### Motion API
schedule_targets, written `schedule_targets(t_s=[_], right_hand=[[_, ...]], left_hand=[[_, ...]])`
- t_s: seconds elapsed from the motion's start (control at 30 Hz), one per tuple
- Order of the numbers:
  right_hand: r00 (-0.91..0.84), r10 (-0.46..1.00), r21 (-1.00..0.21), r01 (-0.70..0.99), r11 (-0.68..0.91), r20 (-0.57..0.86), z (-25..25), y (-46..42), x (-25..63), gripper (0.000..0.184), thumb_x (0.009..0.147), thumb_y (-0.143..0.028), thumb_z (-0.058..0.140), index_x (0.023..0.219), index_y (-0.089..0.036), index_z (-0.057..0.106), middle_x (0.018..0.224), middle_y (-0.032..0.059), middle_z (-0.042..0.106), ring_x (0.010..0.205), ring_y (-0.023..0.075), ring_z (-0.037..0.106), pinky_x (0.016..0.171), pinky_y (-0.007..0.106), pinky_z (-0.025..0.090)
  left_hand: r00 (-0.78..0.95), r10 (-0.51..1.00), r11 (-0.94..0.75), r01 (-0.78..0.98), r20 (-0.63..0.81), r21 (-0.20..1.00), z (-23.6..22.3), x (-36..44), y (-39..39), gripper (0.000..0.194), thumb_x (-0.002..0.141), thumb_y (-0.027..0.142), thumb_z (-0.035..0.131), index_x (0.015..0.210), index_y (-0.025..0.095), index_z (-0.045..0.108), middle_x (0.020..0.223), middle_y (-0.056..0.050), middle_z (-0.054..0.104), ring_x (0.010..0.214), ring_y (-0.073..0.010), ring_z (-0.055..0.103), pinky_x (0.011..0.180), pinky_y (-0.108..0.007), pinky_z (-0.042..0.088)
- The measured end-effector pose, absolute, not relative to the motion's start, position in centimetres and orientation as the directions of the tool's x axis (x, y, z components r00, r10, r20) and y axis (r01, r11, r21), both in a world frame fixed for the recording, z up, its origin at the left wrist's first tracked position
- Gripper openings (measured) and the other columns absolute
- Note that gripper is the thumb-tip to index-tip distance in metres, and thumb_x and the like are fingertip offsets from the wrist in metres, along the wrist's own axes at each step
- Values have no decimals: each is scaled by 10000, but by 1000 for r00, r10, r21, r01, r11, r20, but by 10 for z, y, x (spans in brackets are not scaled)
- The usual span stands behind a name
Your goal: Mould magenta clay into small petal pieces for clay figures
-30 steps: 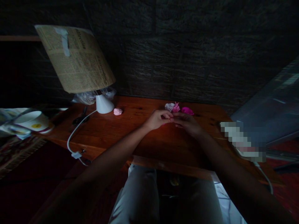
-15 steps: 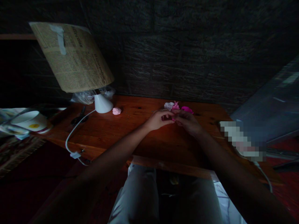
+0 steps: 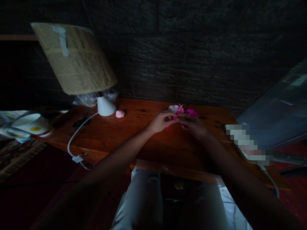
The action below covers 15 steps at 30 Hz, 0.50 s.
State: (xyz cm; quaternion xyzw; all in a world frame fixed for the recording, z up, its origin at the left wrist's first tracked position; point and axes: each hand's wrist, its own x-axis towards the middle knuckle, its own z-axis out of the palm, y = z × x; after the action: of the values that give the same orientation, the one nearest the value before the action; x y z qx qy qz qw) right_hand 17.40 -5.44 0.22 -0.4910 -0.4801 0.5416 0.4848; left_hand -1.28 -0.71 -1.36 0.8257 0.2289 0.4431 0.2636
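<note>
My left hand (image 3: 161, 122) and my right hand (image 3: 193, 124) meet over the wooden table. Between their fingertips is a small bright pink piece (image 3: 175, 118) of what looks like modelling clay, pinched from both sides. A speck of pink shows below my left fingers. Just behind the hands lie a whitish lump (image 3: 173, 108), a ruffled pink piece (image 3: 180, 109) and a magenta piece (image 3: 192, 112). A pale pink lump (image 3: 120, 114) sits apart to the left, by the lamp base.
A lamp with a newsprint shade (image 3: 74, 59) stands on the table (image 3: 134, 137) at left, its white cord (image 3: 70, 140) hanging over the front edge. Dark scissors (image 3: 81, 120) and a white bowl (image 3: 31, 124) are further left. A blurred-out object (image 3: 248, 143) lies at right.
My fingertips have shifted slightly up and left, and the pink piece between them shows more clearly. A speck of pink now shows below my left hand.
</note>
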Motion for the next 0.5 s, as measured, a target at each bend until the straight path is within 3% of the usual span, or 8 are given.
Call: schedule_targets(t_s=[0.23,0.5], right_hand=[[-177,971,-981,-74,-178,-163,1,-57,173,393,570,-488,893,812,-216,743,768,4,700,586,82,550,525,211,405],[-263,952,-961,-179,-211,-160,5,-59,177,328,609,-433,893,826,-244,735,732,-11,664,615,98,535,556,221,436]], left_hand=[[489,544,-782,4,681,623,-12,-12,-4,197,814,305,768,946,165,729,1008,-83,703,881,-146,637,770,-284,521],[518,555,-726,-79,651,683,-13,-10,-4,241,792,351,785,876,136,718,1026,-102,704,924,-156,647,828,-294,516]])
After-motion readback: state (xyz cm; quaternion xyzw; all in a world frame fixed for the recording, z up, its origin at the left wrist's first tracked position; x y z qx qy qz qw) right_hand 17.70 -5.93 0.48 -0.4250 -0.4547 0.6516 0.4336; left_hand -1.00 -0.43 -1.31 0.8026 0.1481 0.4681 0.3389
